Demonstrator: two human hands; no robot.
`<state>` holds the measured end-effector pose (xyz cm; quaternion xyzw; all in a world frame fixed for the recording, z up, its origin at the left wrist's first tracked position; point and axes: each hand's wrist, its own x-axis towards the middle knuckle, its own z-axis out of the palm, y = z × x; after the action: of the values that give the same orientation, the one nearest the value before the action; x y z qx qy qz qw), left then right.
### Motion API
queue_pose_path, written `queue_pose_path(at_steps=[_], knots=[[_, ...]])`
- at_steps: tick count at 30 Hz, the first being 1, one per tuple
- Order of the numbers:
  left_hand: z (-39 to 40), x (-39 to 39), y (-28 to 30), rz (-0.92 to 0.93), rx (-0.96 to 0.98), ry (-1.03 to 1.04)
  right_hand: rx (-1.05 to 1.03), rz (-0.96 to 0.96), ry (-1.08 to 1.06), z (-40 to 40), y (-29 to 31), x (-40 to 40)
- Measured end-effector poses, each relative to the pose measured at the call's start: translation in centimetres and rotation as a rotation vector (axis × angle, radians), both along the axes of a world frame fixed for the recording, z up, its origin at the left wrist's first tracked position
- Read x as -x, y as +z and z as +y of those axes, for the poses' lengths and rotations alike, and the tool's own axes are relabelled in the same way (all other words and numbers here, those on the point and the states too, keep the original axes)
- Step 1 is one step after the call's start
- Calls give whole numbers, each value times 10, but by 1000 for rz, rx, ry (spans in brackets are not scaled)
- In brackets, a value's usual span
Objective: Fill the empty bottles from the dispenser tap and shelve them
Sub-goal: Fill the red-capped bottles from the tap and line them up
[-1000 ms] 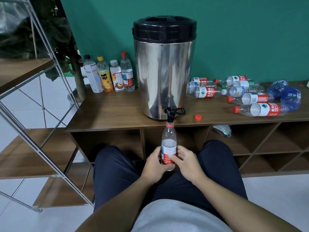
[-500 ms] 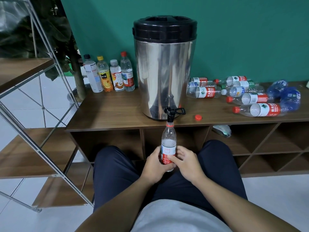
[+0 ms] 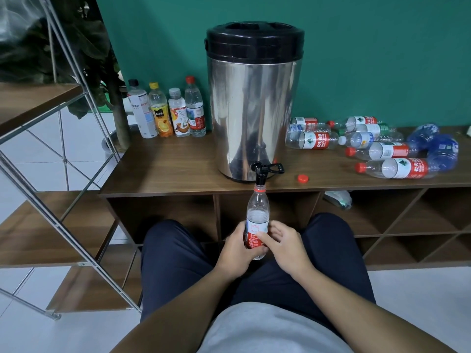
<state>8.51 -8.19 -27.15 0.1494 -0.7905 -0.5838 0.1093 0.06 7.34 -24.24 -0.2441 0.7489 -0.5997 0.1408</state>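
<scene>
Clear plastic, ribbed and thin-walled, makes up the bottle with the red-and-white label (image 3: 257, 220) now held upright under the black tap (image 3: 260, 174) of the tall stainless-steel dispenser with a black lid (image 3: 253, 103). Its open neck sits right at the spout. The left hand (image 3: 235, 253) wraps its fingers round the lower body, and the right hand (image 3: 285, 247) steadies it from the other side, thumb across the label and the other fingers only loosely curled. The water level is hard to read, though the bottle looks partly filled at most.

By my judgement the task is early to midway. Four capped bottles (image 3: 168, 110) stand upright at the far left of the brown wood-grain counter (image 3: 163, 171); whether these are filled I cannot tell. A heap of empty clear and blue bottles (image 3: 382, 146) lies on its side at the right, so many remain to fill. A small red screw cap (image 3: 303, 178) lies loose on the counter near the dispenser, likely belonging to the held bottle. The wooden shelf boards on a metal frame (image 3: 33, 103) at the left show no bottles, so shelving appears not yet begun.
</scene>
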Motion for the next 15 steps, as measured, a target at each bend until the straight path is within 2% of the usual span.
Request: queue_pose_path(at_steps=[15], knots=[[0,0,-1,-10,-4,-6,-12,5,-2,1,4,-2]])
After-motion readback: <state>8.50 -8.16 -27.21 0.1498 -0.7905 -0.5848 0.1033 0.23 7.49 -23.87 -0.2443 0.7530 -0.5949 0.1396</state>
